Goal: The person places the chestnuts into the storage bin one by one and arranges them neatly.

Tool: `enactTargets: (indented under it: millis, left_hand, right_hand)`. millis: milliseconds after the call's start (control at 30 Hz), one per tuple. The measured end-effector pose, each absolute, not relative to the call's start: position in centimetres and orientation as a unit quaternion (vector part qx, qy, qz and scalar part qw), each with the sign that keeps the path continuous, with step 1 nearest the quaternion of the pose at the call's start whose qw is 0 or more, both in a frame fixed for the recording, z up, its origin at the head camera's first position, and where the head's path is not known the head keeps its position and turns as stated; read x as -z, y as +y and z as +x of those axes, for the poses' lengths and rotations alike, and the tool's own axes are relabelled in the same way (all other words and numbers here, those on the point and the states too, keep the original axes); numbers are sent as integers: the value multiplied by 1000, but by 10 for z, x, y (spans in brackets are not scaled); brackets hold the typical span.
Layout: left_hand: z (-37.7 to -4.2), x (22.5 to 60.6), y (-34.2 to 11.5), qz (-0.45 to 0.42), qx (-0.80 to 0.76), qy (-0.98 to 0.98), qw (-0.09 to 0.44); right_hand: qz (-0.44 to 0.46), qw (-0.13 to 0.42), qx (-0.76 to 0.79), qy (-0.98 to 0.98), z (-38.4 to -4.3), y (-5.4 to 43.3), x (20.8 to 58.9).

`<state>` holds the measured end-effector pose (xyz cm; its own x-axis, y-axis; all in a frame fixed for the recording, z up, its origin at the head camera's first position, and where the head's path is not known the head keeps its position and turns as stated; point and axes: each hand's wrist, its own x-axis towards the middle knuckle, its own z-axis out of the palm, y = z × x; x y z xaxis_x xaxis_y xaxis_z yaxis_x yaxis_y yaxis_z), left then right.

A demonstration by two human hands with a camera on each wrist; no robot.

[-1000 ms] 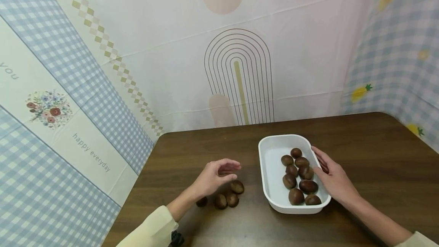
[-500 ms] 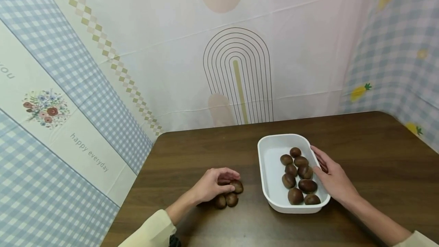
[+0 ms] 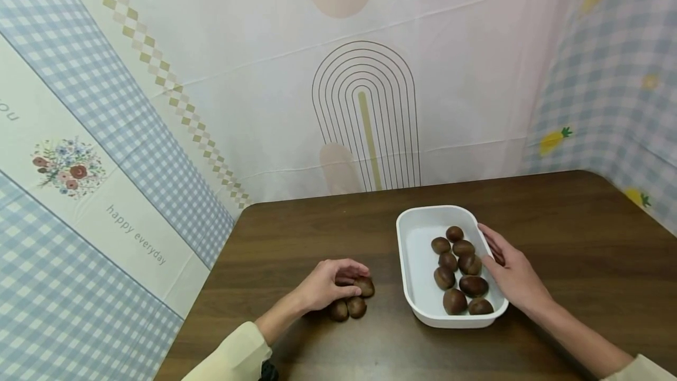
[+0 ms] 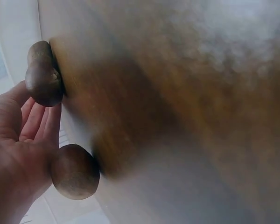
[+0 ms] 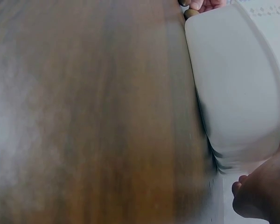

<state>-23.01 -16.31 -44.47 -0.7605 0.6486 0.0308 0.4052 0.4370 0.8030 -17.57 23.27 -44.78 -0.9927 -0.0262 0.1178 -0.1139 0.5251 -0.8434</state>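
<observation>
In the head view my left hand [image 3: 329, 287] is low over the table, its fingers loosely bent around a brown chestnut [image 3: 364, 287] with the thumb at its near side. Two more chestnuts [image 3: 357, 308] lie just below the thumb. The left wrist view shows a chestnut [image 4: 75, 172] beside the palm and others [image 4: 44, 84] by the thumb and fingers. My right hand [image 3: 515, 272] holds the right side of a white rectangular tray [image 3: 418, 269], thumb at the rim and fingers along the outer wall. Several chestnuts [image 3: 473, 286] lie inside, mostly in its right half.
The dark wooden table [image 3: 296, 228] carries everything. A white patterned cloth [image 3: 264, 75] hangs behind it, with blue checked cloth [image 3: 608, 110] at the right. Bare tabletop separates the loose chestnuts from the tray.
My left hand has come down onto the loose chestnuts, then stayed there; one at its wrist side is now hidden in the head view. The right hand and tray hold still.
</observation>
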Motion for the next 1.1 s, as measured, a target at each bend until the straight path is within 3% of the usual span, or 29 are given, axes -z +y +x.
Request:
enactTargets:
  millis: [467,700,1100]
  left_hand:
    - [-230,444,-161,327,-397,849,120]
    - [-233,439,-159,332,-397,852,84]
    - [-231,438,-155,357,-381,841,137]
  right_hand:
    - [40,44,-485,-873,-176,232,447]
    - [41,44,-484,-873,-176,232,446]
    - [38,41,-484,-873,-175,232,444]
